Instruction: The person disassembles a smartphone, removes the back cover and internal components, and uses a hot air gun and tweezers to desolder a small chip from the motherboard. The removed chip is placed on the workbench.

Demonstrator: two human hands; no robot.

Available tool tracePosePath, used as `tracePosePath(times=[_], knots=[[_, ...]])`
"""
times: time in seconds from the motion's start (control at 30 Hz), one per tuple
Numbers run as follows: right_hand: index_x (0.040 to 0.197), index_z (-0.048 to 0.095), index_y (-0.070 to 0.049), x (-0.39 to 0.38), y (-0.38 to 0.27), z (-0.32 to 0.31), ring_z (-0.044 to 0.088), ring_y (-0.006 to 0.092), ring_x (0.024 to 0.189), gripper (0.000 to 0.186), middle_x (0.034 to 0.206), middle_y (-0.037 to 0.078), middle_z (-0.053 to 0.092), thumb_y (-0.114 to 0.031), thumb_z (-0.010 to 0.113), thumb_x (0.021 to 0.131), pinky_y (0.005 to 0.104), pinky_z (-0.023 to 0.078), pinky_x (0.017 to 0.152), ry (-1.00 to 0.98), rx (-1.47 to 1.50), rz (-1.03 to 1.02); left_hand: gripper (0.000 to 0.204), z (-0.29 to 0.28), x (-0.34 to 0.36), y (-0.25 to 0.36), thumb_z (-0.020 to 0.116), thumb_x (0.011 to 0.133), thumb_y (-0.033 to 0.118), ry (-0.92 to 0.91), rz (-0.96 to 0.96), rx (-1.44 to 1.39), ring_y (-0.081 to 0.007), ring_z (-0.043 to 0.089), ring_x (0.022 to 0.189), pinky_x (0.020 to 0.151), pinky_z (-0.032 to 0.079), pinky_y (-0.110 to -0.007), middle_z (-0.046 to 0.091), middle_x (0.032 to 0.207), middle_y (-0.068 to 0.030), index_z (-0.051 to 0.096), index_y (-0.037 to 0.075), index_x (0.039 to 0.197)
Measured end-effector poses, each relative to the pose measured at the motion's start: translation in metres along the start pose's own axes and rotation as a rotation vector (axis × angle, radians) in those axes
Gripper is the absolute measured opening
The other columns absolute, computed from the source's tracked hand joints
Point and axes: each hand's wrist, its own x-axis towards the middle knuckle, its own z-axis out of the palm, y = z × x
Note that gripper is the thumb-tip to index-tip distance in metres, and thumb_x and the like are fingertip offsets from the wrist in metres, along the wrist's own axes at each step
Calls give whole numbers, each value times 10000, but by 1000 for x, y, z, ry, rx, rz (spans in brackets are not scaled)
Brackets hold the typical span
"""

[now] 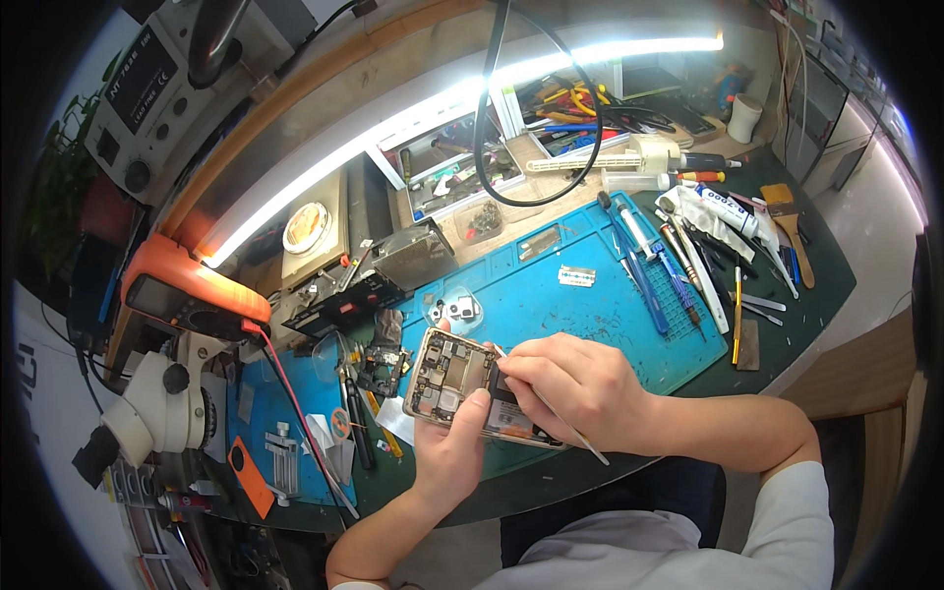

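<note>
An opened smartphone (455, 372) with bare inner parts and a dark battery section is held slightly tilted above the near edge of the bench. My left hand (452, 454) grips it from below, the thumb pressed on its inner face and a fingertip at the far rim. In my right hand (585, 385) is a slim, pale, stick-like tool (584, 442), pinched like a pen. Its tip reaches the phone's middle, beside the battery; my fingers partly cover that spot, so whether it touches is hard to see. Just beyond lies a small clear dish (458, 311) with phone parts.
A blue work mat (521, 285) carries a razor blade (577, 276). Brushes and pens crowd the right, near a wide brush (787, 231). Left stand an orange multimeter (187, 290) with a red lead, pliers (356, 423) and a microscope (162, 403). A black cable loop (479, 128) hangs ahead.
</note>
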Motion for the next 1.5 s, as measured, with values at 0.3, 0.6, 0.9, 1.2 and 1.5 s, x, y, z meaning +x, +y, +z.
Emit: tracePosePath(times=[0.3,0.6,0.9,1.2,1.5], knots=[[1054,677,-32,11,4,-18,716,219,760,194,922,107,714,-7,752,877,323,586,652,118,305,225,477,-15,12,-1,615,1001,-4,58,-41,-11,-206,650,1189,1044,520,-374,636,1331,-134,443,3,1446],[1010,699,-50,26,21,-46,664,185,750,271,1095,82,656,65,719,766,305,558,692,88,54,63,427,-14,21,10,665,1012,36,-39,-45,134,-116,674,1101,913,551,-274,691,1264,-91,483,18,1397],[995,676,-77,35,-1,-29,622,169,643,158,930,32,552,-88,770,869,316,510,518,-24,-105,-3,502,-5,14,12,632,1004,-18,-141,8,334,-104,626,1160,952,530,-263,620,1301,-75,405,14,1451],[979,693,-60,45,-4,-15,656,206,675,179,922,48,605,-57,800,836,324,531,538,-99,-190,-6,535,-9,13,2,649,1004,-9,-213,127,264,-114,622,1182,997,515,-280,623,1295,-63,408,27,1480],[915,608,-58,51,4,-15,648,197,680,157,882,52,538,-70,730,817,320,522,538,-193,-206,-23,545,-7,17,2,634,1001,-24,-167,136,333,-49,646,970,713,518,-181,652,1170,-26,400,29,1491]])
